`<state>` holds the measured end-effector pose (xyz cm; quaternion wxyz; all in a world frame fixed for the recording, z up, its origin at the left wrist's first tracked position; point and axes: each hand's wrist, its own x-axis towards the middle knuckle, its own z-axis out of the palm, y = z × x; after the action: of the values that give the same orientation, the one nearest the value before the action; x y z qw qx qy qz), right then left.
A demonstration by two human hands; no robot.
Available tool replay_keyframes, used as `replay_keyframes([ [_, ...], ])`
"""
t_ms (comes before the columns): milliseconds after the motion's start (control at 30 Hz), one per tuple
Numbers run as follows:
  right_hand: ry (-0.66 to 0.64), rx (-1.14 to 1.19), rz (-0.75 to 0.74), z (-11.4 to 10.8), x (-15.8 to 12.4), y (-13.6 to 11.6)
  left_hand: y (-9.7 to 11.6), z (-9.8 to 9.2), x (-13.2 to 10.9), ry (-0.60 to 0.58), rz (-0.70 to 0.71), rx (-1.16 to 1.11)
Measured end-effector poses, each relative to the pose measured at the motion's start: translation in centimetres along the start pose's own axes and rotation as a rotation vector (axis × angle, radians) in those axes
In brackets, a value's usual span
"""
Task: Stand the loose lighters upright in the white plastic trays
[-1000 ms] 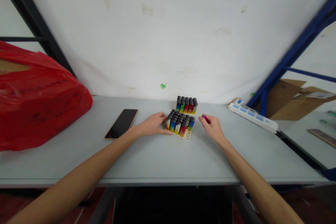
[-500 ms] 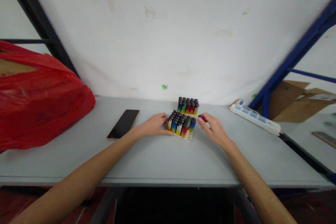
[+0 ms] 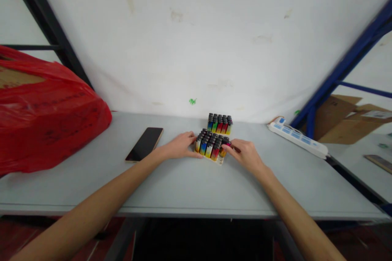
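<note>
Colourful lighters [image 3: 209,147] with black tops stand in rows in a pale tray [image 3: 220,161] at the middle of the table. At its left side is my left hand [image 3: 181,145], thumb along the front edge and fingers around the far left corner, gripping the tray. My right hand [image 3: 245,151] pinches a pink and orange lighter [image 3: 223,151] at the tray's right end. Its fingers hide part of that lighter. Some bare slots show at the tray's front right corner. Just behind stands a second block of upright lighters [image 3: 219,123].
A black phone [image 3: 145,143] lies left of my left hand. Farther left is a big red plastic bag [image 3: 58,118]. A white power strip [image 3: 297,136] lies on the right, near a blue frame post [image 3: 310,122] and an open cardboard box [image 3: 346,120]. A white wall [image 3: 196,49] bounds the back.
My right hand has moved left with the lighter, from beside the tray to its right end. The lighter has gone from tilted to nearly upright. My left hand has stayed put.
</note>
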<state>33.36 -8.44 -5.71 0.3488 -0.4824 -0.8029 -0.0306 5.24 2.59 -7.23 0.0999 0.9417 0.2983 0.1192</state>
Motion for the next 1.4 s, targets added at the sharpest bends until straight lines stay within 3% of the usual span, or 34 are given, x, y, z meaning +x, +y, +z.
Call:
replay_keyframes([
  [200, -0.105, 0.023, 0.067, 0.2, -0.3, 0.1, 0.1, 0.0, -0.1, 0.010, -0.002, -0.021],
  [533, -0.088, 0.028, 0.048, 0.6, -0.5, -0.1, 0.0, 0.1, 0.0, 0.005, -0.011, -0.009],
  [900, -0.392, -0.043, 0.123, 0.2, -0.4, 0.6, 0.0, 0.0, 0.0, 0.009, -0.003, -0.011],
  [1167, -0.387, -0.151, 0.239, -0.4, -0.5, 1.0, 0.9, 0.8, 0.5, 0.058, -0.062, 0.005],
  [1400, -0.310, -0.121, 0.279, 0.5, 0.0, 4.4, 3.5, 1.9, 3.6, 0.063, -0.185, 0.090],
])
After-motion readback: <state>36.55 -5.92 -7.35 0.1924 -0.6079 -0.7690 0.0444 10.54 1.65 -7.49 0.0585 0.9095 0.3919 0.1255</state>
